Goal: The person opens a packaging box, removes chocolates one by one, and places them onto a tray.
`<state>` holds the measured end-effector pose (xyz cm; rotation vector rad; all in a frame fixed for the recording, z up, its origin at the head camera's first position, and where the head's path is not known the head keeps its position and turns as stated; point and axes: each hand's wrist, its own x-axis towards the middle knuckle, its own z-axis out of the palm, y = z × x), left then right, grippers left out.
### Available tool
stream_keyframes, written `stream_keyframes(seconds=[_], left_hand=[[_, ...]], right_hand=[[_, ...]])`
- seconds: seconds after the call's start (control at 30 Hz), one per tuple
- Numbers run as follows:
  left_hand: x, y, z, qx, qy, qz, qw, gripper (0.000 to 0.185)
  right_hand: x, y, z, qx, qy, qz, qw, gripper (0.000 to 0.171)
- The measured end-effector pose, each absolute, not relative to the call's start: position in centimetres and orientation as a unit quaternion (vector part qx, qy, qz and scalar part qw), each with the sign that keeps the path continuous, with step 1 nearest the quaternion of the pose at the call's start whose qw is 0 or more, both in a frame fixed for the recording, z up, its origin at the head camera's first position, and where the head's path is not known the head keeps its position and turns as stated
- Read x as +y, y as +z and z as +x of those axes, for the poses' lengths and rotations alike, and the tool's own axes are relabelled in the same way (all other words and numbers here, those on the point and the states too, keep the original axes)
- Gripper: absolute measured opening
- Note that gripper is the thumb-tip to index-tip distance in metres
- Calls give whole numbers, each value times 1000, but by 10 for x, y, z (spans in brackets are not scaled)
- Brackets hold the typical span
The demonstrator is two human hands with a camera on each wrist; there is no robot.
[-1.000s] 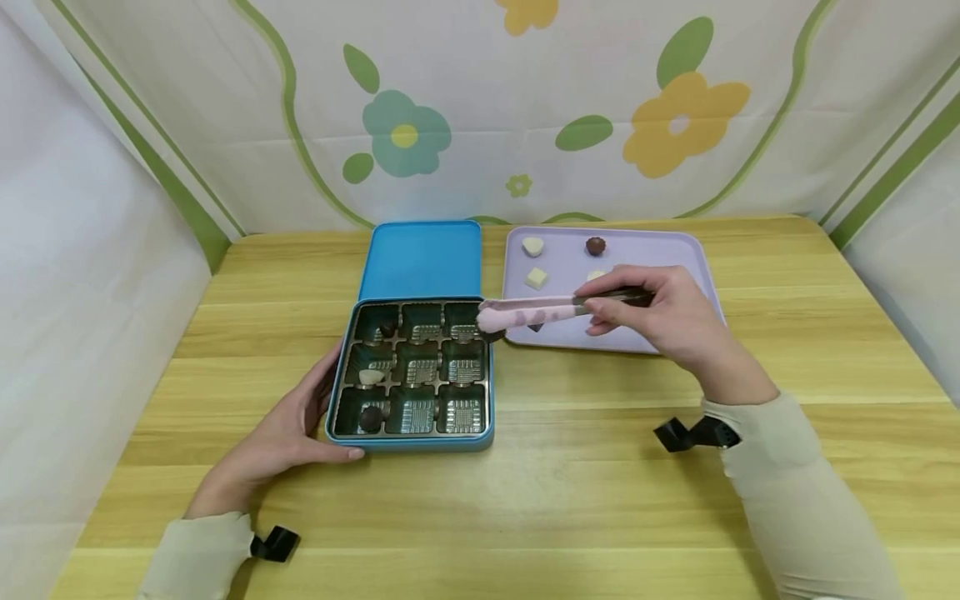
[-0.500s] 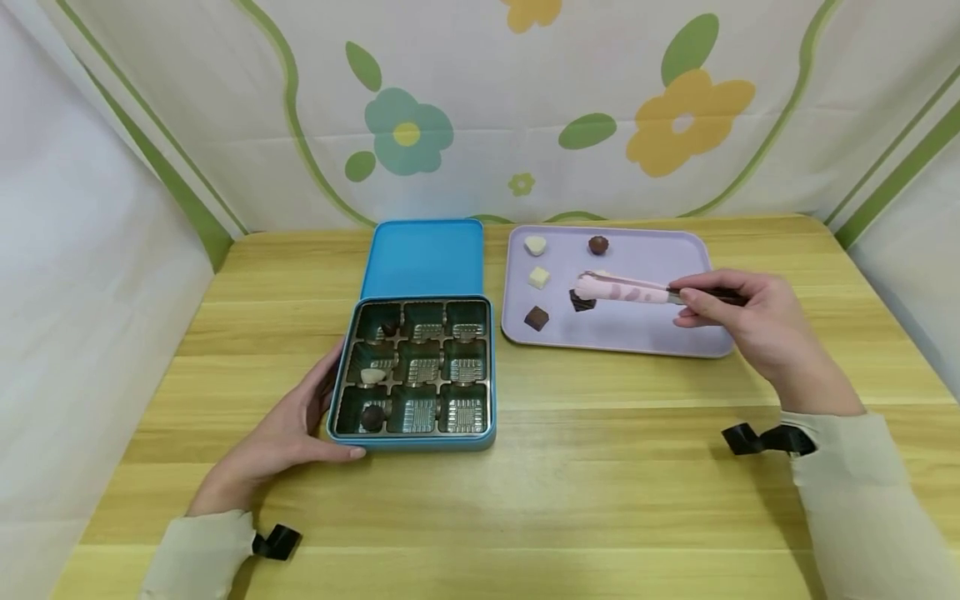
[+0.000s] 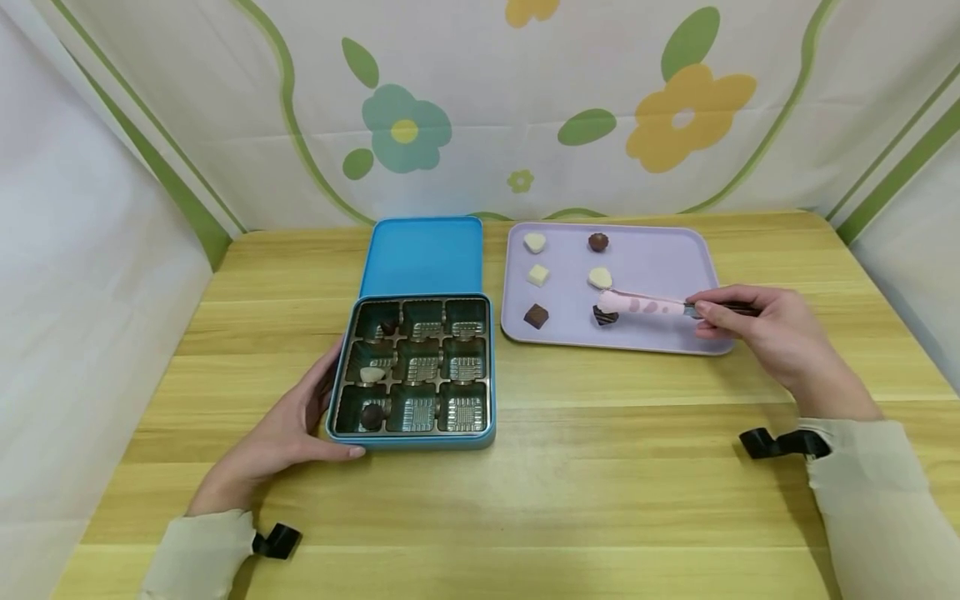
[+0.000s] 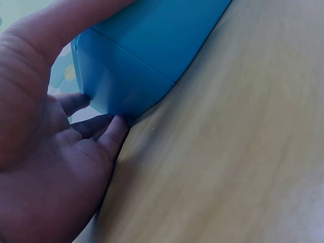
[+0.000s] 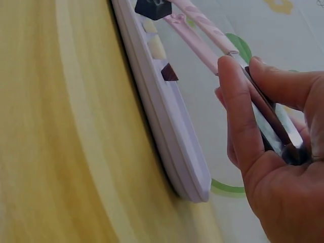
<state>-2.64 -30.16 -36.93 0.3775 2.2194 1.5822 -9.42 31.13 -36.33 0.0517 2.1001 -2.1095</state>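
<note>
My left hand (image 3: 281, 437) holds a blue tin (image 3: 487, 417) by its left front corner, thumb along the front and fingers at the side. Inside, a divided insert carries a dark chocolate (image 3: 387, 327), a white one (image 3: 372, 375) and a dark round one (image 3: 372, 417) in its left column. With the right hand (image 3: 780, 337) I pinch tongs (image 3: 645, 305) with pink paw-like tips, over a lilac tray (image 3: 675, 250). At the tips is a dark striped chocolate (image 3: 604, 316); in the right wrist view this chocolate (image 5: 153, 8) touches them. Whether it rests on the tray I cannot tell.
The tray also bears a white heart-shaped chocolate (image 3: 535, 242), a white square (image 3: 538, 275), a brown square (image 3: 536, 316), a round brown one (image 3: 597, 242) and a white one (image 3: 600, 277). A blue lid (image 3: 423, 254) lies behind the tin. Patterned cloth (image 3: 487, 100) stands behind the table.
My right hand has moved right with the tongs and the dark striped chocolate, from the tin's right edge to over the tray, then lower. The left hand has stayed on the tin.
</note>
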Motion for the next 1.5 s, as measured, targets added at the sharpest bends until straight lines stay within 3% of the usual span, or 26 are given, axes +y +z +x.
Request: stream_keyframes(seconds=[0.47,0.83,1.03,1.3,1.5], left_hand=[[-301,-370,-26,789,566,138,194,137],[-301,-369,-27,787,570,141,190,137],[-302,-368,-26,788,568,134,196,137],[-302,-367,-25,783,573,133,202,135],[-301,-368,-26,784,572,136,200,135]], right_hand=[[315,-367,-98,693,-713,49,99,15],[311,-357,-95,753,-653,36,71,17],[304,-351,-94,819,-565,41,85,32],[272,-331,-92,840,-539,29,64,41],[229,-314,-92,832,-550,-41,55,32]])
